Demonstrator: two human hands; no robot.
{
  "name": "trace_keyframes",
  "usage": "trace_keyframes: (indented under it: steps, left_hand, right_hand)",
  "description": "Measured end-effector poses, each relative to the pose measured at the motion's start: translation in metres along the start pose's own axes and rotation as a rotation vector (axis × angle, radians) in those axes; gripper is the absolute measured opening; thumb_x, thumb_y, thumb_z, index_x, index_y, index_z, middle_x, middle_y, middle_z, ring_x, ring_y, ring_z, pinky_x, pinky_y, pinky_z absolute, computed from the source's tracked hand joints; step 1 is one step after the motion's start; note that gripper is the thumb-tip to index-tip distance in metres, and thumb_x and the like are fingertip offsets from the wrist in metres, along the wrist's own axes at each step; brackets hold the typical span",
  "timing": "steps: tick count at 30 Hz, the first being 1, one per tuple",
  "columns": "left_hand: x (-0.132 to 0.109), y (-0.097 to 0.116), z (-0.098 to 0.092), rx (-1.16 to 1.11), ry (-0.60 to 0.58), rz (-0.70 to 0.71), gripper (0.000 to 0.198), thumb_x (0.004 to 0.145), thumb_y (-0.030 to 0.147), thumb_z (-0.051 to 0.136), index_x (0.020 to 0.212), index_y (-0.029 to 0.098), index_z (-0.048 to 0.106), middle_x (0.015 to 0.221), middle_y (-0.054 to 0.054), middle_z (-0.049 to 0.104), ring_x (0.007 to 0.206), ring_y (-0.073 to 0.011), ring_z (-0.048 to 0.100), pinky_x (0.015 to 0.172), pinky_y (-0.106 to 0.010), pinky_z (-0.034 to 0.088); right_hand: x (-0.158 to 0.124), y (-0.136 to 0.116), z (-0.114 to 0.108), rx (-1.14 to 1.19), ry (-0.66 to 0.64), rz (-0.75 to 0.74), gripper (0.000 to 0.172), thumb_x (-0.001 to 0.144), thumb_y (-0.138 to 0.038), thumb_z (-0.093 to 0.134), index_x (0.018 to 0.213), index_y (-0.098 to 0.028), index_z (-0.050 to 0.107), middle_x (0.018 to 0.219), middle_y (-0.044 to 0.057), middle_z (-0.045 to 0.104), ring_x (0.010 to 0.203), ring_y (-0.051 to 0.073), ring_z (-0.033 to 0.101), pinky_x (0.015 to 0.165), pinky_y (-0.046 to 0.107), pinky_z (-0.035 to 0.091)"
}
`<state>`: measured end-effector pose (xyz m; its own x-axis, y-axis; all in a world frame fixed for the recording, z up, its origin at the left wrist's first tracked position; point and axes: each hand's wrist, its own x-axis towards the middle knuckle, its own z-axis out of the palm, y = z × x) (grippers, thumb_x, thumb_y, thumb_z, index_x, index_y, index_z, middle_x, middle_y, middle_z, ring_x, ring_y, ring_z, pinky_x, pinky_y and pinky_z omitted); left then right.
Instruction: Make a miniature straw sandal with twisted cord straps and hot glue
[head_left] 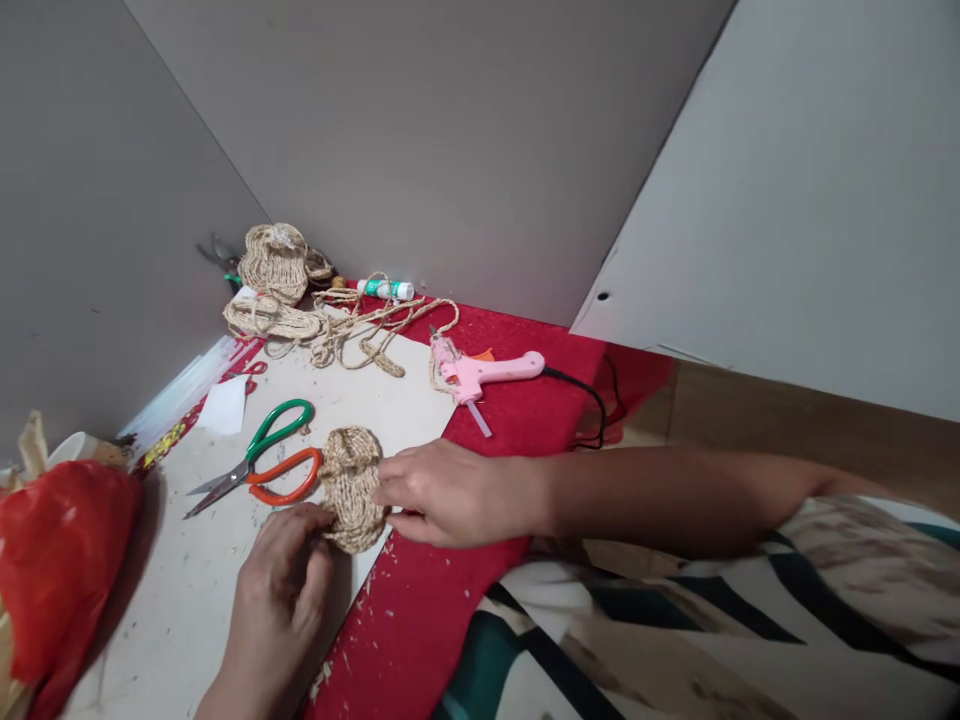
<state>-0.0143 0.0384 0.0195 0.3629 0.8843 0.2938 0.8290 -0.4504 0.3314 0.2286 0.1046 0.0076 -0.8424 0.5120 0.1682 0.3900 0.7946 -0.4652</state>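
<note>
Woven piece [351, 495]: small straw-coloured thing made of coiled cord, lying on the pale board [202, 570] near the edge where the red cloth [427, 590] shows, right between the two hands.
Left hand [281, 565]: fingertips at the left edge of the woven piece, thumb kinda apart from the index finger. Can't tell if it's really pinching it.
Right hand [450, 490]: fingers on the right edge. Can't tell if they're gripping or just resting, tbh.
Scissors [244, 468]: green handle, orange handle, blades a bit apart, orange loop just beside the woven piece.
Glue gun [472, 375]: pink, on its side by the board's edge, clear stick poking out, black cable at the handle end.
Back corner: loose cord [337, 335] in a tangle, green-and-white tube [385, 289] just behind.
Far left: bulging red plastic bag [67, 560].
</note>
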Motion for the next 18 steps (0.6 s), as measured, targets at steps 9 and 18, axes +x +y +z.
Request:
trace_keyframes:
  steps: [9, 18]
  left_hand:
    - [-0.006, -0.005, 0.009, 0.132, 0.077, 0.218, 0.029, 0.086, 0.011, 0.061, 0.115, 0.019, 0.061, 0.107, -0.012, 0.074, 0.094, -0.0247, 0.069, 0.085, -0.041, 0.055]
    - [-0.011, -0.010, 0.017, 0.165, 0.137, 0.181, 0.022, 0.093, 0.016, 0.055, 0.114, 0.017, 0.062, 0.090, -0.010, 0.074, 0.081, -0.0211, 0.070, 0.075, -0.033, 0.056]
  right_hand:
    - [0.002, 0.001, 0.002, 0.007, 0.010, 0.020, 0.022, 0.094, -0.014, 0.051, 0.097, -0.013, 0.072, 0.095, 0.008, 0.067, 0.082, 0.016, 0.059, 0.066, 0.027, 0.039]
    - [0.005, 0.003, 0.012, 0.043, 0.089, 0.057, 0.022, 0.095, -0.015, 0.053, 0.103, -0.016, 0.074, 0.095, 0.007, 0.069, 0.088, 0.014, 0.062, 0.074, 0.024, 0.043]
